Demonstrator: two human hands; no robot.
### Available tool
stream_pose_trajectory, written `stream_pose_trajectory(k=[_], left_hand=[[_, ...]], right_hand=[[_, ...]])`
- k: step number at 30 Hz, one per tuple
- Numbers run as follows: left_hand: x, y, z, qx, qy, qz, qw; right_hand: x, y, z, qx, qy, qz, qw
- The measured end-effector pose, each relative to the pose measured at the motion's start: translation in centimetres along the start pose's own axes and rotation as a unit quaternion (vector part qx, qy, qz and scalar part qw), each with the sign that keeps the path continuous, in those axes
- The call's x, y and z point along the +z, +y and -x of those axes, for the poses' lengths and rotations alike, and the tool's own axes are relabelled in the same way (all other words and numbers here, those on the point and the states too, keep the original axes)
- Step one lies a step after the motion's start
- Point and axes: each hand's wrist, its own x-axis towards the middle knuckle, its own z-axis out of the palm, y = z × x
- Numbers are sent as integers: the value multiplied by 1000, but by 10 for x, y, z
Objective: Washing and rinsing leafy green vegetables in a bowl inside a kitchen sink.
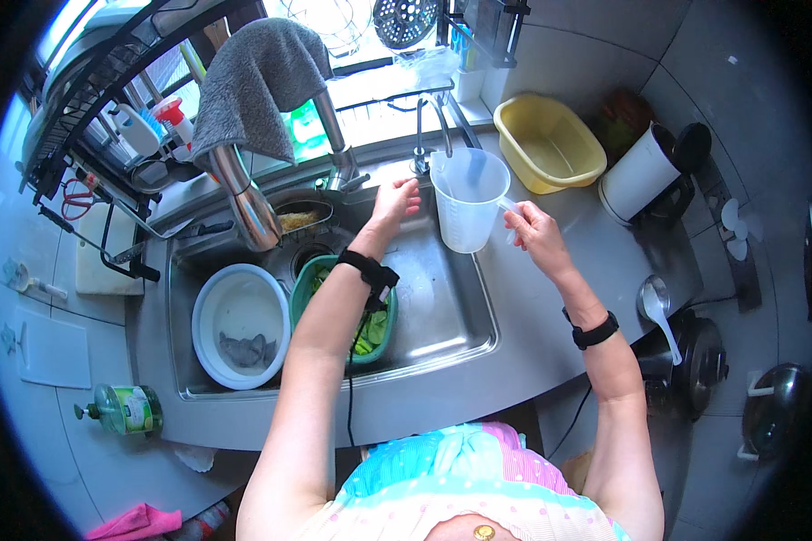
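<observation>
My right hand (536, 233) grips the handle of a translucent plastic measuring jug (470, 209). The jug is held upright over the right part of the steel sink (440, 297), its mouth beneath the spout of a slim tap (444, 128). My left hand (398, 201) is beside the jug, just below the slim tap's base, fingers curled and no object visible in it. Under my left forearm is a green basin (386, 338) holding leafy greens (372, 331), partly hidden. To its left in the sink sits a white basin (203, 331) with whitish liquid and a grey cloth (247, 349).
A grey towel (264, 81) drapes over the main faucet (243, 203). A yellow basin (551, 145) and a white canister-like vessel (639, 176) stand at the back right. A ladle (656, 304) lies on the right; a green pump bottle (125, 409) is at left.
</observation>
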Motion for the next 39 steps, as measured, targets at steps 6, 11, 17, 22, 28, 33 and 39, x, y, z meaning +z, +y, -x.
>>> stream_pose_trajectory(k=[6, 11, 17, 22, 28, 33, 39], left_hand=[[17, -24, -59, 20, 12, -12, 1000], [1, -32, -82, 25, 55, -74, 995], [34, 0, -52, 71, 92, -143, 983], [7, -33, -74, 36, 0, 137, 990], [7, -58, -89, 31, -54, 231, 971], [0, -66, -94, 25, -72, 283, 956], [-5, -43, -63, -39, -45, 310, 949]], right_hand=[[-7, 7, -9, 13, -41, -6, 999], [-4, 12, -21, 6, -61, -20, 998], [-16, 28, -21, 17, -29, -41, 999], [-14, 19, -23, 14, -60, -53, 997], [-21, 17, -23, 5, -71, -49, 996], [-23, 13, -25, -5, -78, -31, 996], [-20, 18, -29, 3, -67, -53, 996]])
